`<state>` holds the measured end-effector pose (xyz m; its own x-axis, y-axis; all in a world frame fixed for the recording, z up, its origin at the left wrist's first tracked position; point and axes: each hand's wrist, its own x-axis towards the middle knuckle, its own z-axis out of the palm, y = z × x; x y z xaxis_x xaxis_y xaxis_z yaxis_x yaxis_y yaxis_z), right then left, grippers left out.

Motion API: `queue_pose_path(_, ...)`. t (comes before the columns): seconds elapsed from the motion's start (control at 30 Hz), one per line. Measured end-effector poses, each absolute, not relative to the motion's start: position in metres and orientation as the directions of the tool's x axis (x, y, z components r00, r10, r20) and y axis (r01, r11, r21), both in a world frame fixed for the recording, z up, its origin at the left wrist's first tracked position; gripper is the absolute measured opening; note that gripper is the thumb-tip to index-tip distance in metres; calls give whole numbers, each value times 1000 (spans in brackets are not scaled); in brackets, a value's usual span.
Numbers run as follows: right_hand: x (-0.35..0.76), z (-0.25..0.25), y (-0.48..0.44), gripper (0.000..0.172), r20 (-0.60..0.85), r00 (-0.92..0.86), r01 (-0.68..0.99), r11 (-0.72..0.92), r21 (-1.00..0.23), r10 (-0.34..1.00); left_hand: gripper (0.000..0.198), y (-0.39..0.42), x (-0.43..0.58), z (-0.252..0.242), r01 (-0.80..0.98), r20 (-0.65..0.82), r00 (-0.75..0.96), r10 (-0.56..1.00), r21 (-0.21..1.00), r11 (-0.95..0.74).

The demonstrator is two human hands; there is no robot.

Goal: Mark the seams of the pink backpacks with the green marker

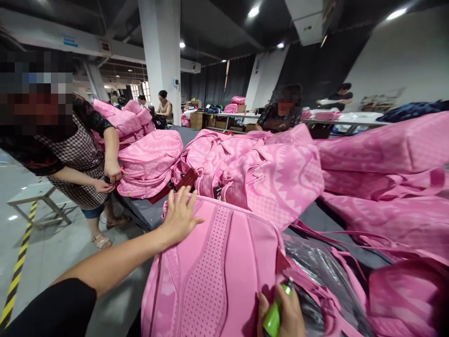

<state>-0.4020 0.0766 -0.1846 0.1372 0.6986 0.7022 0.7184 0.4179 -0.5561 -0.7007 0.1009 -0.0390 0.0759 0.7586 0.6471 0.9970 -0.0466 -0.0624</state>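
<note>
A pink backpack (pixel 242 262) lies in front of me with its padded, perforated back panel facing up. My left hand (pixel 181 216) rests on the upper edge of this panel, fingers spread and holding nothing. At the backpack's lower right side, my right hand (pixel 286 313) is wrapped around a bright green tool (pixel 273 318) with a small metal tip. The tool's exact kind is unclear, since my fingers cover part of it. A dark red tag (pixel 281 262) shows beside the backpack's right edge, near pink straps (pixel 315 288).
Pink backpacks are heaped beyond mine (pixel 284 178) and stacked to the right (pixel 379 150). Clear plastic wrapping (pixel 315 262) lies to the right. A co-worker in a checked apron (pixel 75 161) handles a backpack (pixel 150 159) at left. Another person (pixel 280 112) is across the table.
</note>
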Motion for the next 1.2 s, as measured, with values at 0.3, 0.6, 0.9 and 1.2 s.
queue_pose_path(0.3,-420,-166,54,43,736,162,721,431,-543,657,31,156,-563,-48,365,160,928,336,-208,-908)
queue_pose_path(0.6,-413,-191,55,49,724,68,773,423,-473,686,51,221,-588,-32,333,104,943,318,-209,-920)
queue_pose_path(0.9,-404,-135,52,32,611,318,546,387,-743,725,58,178,-598,-61,366,139,926,350,-106,-925)
queue_pose_path(1.2,-416,-139,60,37,102,516,56,85,-995,851,38,150,-608,-90,393,188,901,392,33,-919)
